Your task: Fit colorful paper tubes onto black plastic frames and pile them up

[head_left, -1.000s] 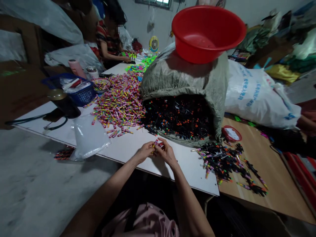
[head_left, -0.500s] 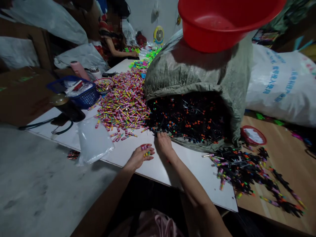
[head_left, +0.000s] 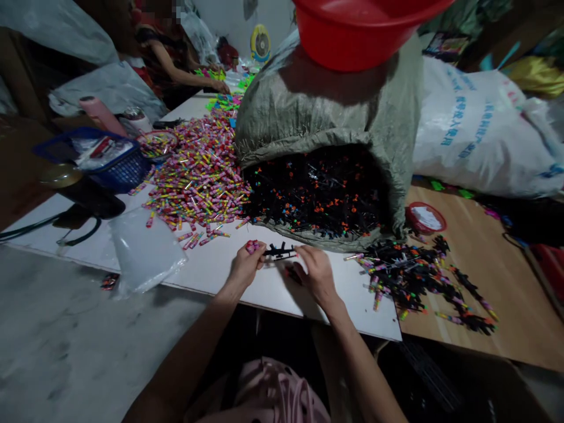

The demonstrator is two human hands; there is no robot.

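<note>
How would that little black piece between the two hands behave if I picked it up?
The black piece is probably stiff: it shows no sag between the left hand and right hand. It's likely light, being small and thin. Its jagged outline should discourage rolling.

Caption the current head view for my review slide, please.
A small black piece held between left hand and right hand, near an open sack and a pile of colourful tubes.

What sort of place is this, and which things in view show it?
Probably a small assembly workshop: a heap of small pink-and-yellow tubes, an open grey-green woven sack holding black plastic pieces, and another person at the long white table.
</note>
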